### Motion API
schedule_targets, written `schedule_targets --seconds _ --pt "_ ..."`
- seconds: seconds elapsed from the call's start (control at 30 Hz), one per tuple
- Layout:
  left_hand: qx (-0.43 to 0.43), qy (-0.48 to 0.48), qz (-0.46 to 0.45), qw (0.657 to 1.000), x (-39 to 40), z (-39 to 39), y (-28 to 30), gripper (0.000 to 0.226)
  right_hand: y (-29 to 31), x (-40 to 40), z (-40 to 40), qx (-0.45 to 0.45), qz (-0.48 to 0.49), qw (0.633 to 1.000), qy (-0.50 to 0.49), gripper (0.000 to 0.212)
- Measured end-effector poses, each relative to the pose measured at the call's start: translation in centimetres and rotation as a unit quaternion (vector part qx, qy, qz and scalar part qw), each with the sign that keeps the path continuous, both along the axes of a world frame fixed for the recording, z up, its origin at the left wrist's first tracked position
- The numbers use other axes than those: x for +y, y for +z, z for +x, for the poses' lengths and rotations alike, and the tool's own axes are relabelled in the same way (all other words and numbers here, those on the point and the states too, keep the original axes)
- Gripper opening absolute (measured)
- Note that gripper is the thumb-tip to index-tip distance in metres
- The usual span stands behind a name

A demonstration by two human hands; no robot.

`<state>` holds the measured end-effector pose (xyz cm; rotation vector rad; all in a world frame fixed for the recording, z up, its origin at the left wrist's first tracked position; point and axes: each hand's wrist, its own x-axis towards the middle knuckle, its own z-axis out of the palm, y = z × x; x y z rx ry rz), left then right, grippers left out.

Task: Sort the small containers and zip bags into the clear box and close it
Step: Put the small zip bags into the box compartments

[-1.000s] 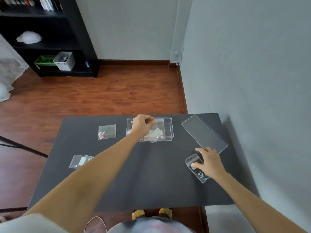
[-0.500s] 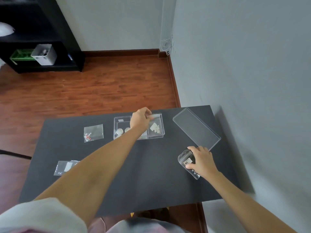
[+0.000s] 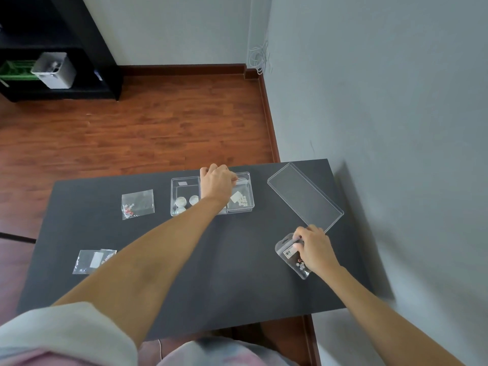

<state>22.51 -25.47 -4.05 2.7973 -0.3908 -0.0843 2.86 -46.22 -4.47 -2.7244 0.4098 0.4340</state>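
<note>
Dark and matte, the surface (image 3: 184, 281) stands against a grey wall, with red-brown wood floor beyond it. Take the clear box (image 3: 211, 194) at its far middle as the landmark. It is open, with three small round containers (image 3: 186, 203) in its left compartment and a zip bag (image 3: 239, 192) of pale beads lying in its right one. The left hand (image 3: 217, 184) is over the box, its fingertips pinched on that bag's upper edge. Right of the box, apart from it, lies the clear lid (image 3: 305, 198), set at an angle. Nearer the person than the lid, the right hand (image 3: 315, 250) rests on a labelled zip pouch (image 3: 290, 253) flat on the surface, fingers curled over its top end; whether they have closed on it I cannot tell. Left of the box lies a second bag (image 3: 137, 204) with red and white bits, and farther to the near left a third bag (image 3: 92, 261).

These bags look light, limp and slick, so a pinch at the stiffer sealed edge should hold better than the loose middle. The lid seems rigid; its long edges suit holding.
</note>
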Motion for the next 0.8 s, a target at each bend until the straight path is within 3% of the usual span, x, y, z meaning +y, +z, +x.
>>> schedule_targets --seconds 0.27,0.37,0.47,0.63,0.8 --pt "-0.066 -0.036 0.126 0.989 0.4 -0.1 0.4 0.025 2.6 0.6 2.1 -0.074 0.121 0.986 -0.084 0.007" --pt "-0.070 -0.058 0.141 0.986 0.5 -0.4 0.4 0.028 3.8 1.2 3.2 -0.126 0.136 0.979 -0.086 0.018" --pt "-0.034 -0.058 0.095 0.993 1.0 -0.9 0.2 0.028 4.8 1.8 4.6 -0.174 0.145 0.971 -0.076 0.015" --pt "-0.013 -0.030 -0.055 0.998 2.5 -2.4 0.8 0.031 5.7 3.2 7.5 -0.211 0.180 0.957 -0.088 0.012" --pt "-0.002 0.020 -0.045 0.999 5.6 -5.0 0.7 0.042 6.5 5.3 11.1 -0.217 0.217 0.948 -0.087 0.014"
